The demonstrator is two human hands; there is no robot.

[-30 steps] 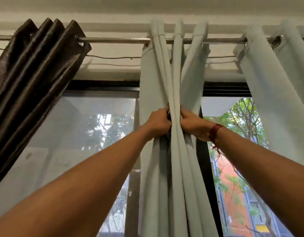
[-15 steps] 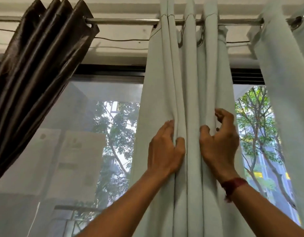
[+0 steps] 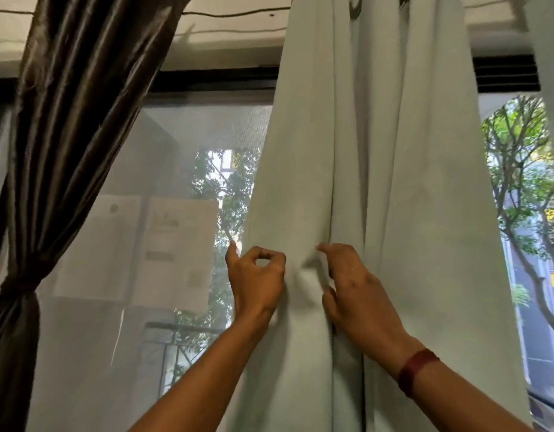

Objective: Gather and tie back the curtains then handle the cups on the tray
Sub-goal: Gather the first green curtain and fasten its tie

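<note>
Curtain: your left hand pinches its 9 o'clock edge, right hand clutches middle fold, bunching pleats for tie-back.

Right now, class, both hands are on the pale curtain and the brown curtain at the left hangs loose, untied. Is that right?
No. The head view shows the brown curtain tied back, cinched low down. The left hand and right hand are indeed on the pale curtain.
</note>
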